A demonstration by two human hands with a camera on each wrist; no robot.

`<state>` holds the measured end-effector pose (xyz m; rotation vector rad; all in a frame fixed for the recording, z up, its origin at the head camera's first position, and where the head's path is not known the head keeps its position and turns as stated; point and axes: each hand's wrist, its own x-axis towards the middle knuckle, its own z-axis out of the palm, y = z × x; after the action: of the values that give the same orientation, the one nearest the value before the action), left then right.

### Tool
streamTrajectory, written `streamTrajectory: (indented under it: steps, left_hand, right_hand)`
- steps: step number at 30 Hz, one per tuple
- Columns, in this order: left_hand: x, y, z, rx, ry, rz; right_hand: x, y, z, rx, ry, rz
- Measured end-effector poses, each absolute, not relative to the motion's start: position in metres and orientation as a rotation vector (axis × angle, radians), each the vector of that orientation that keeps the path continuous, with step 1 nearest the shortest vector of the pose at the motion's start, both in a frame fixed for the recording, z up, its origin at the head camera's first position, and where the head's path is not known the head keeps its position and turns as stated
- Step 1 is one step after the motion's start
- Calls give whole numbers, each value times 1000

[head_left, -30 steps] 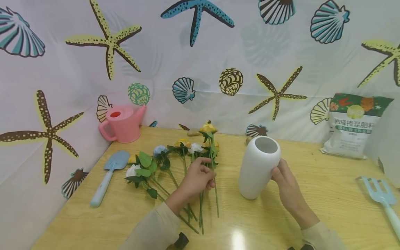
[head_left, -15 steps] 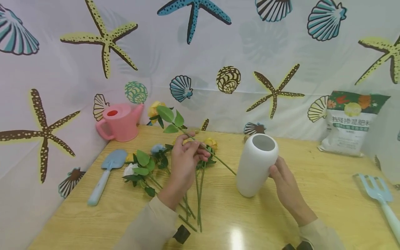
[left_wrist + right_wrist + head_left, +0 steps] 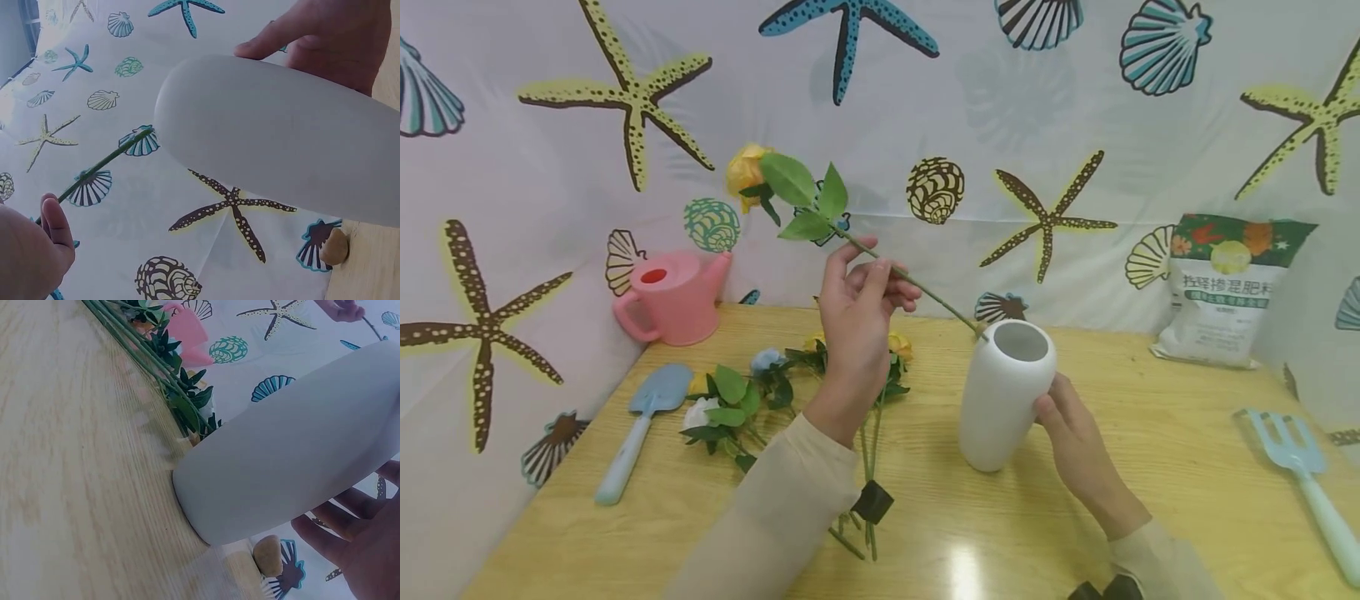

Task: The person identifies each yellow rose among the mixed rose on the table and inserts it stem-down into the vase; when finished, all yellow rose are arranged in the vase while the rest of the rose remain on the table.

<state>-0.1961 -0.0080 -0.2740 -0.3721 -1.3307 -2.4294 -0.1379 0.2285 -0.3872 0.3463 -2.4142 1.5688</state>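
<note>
Nearly There: Stem Tip at the Vase Rim

Closest in, the right hand (image 3: 1078, 442) cupped the white vase (image 3: 1003, 396), its fingers (image 3: 1051, 417) curled round the side as it stood on the wooden counter (image 3: 1150, 467). Above, the left hand (image 3: 857, 321) pinched the yellow rose (image 3: 747, 171) by its stem (image 3: 917, 287), the cut end just at the vase's rim. Likely risk: the tip could catch the rim and nudge the vase if the angle stayed so shallow. Beyond lay loose flowers (image 3: 737, 404), a blue trowel (image 3: 640, 429), a blue fork (image 3: 1300, 475), a pink watering can (image 3: 673, 296), a fertiliser bag (image 3: 1221, 287), and the seashell-print backdrop (image 3: 1037, 125)
</note>
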Motion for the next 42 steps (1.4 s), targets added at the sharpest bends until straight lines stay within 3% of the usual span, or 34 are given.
streamTrajectory:
  steps: [13,26,42]
  left_hand:
    - [-196,26,-282,-429,-1540,-2438]
    - [-195,37,-288,-499,-2235,-1907]
    - [-197,36,-283,-411,-1974,-2086]
  right_hand:
    - [-138,227,-387,384,-2412,1558]
    - [-138,227,-387,375,-2439,1553]
    - [-138,229,-388,382,-2438,1534]
